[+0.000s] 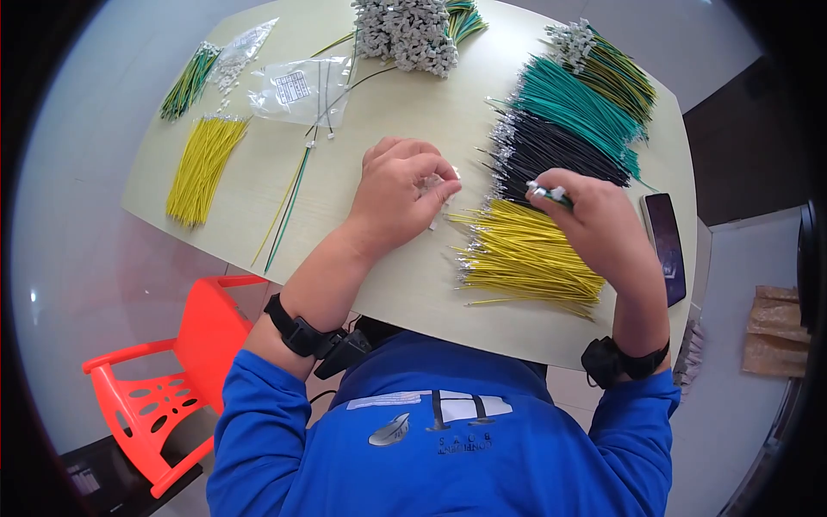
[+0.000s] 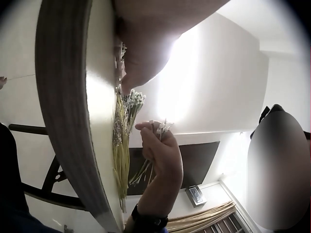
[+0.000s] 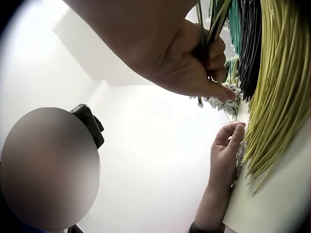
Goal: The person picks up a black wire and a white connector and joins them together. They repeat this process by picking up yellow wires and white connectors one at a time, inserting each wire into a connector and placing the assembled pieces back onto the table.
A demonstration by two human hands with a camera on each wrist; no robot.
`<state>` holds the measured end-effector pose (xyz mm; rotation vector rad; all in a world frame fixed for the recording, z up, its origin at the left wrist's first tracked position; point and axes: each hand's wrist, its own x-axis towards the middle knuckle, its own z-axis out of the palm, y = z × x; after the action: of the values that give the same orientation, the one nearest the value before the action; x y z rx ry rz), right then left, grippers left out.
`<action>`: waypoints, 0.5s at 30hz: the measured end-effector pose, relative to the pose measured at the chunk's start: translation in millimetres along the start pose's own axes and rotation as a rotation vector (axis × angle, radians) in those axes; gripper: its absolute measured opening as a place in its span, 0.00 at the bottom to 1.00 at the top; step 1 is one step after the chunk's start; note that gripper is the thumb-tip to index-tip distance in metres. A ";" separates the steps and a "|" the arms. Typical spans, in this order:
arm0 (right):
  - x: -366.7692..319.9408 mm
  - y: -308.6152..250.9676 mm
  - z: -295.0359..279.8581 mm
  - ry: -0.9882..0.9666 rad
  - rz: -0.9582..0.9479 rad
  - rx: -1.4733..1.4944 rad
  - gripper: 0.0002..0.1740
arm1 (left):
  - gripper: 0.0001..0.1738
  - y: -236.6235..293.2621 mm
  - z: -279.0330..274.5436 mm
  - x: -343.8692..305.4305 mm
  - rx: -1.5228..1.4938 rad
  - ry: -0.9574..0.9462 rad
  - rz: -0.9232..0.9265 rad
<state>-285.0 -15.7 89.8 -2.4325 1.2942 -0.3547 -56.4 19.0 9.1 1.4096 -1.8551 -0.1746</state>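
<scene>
Over the middle of the table, my left hand (image 1: 401, 191) pinches a small white connector (image 1: 455, 173) between thumb and index finger. More small white pieces (image 1: 432, 183) lie beneath that hand, partly covered by it. To the right, my right hand (image 1: 594, 222) grips a thin bunch of wires (image 3: 212, 35) with white connectors (image 1: 551, 191) at the ends, above the black and yellow wires. Loose yellow wires (image 1: 534, 254) are spread on the table beside it, their metal-tipped ends toward my left hand. Black wires (image 1: 560, 151) and green wires (image 1: 581, 108) lie beyond them.
A phone (image 1: 663, 246) lies at the table's right edge. At the back is a big pile of white connectors (image 1: 405, 39). Left of my left hand lie joined wires (image 1: 289, 207), a plastic bag (image 1: 301, 90) and a yellow wire bundle (image 1: 204, 171). A red chair (image 1: 185, 370) stands at the left.
</scene>
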 end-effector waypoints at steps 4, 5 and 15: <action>0.2 2.3 14.5 -0.069 -0.069 -0.004 0.10 | 0.05 5.3 -1.5 -1.4 0.035 -0.049 -0.004; 0.6 1.2 16.7 -0.106 -0.064 -0.037 0.11 | 0.05 5.3 -1.7 -1.2 0.036 -0.050 -0.004; 3.7 11.7 33.1 -0.141 -0.134 0.008 0.13 | 0.04 -2.5 -3.3 -2.9 -0.025 -0.063 -0.048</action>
<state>-279.0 -18.4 55.1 -2.4954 1.0722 -0.2177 -52.1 21.6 8.6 1.4470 -1.8643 -0.2682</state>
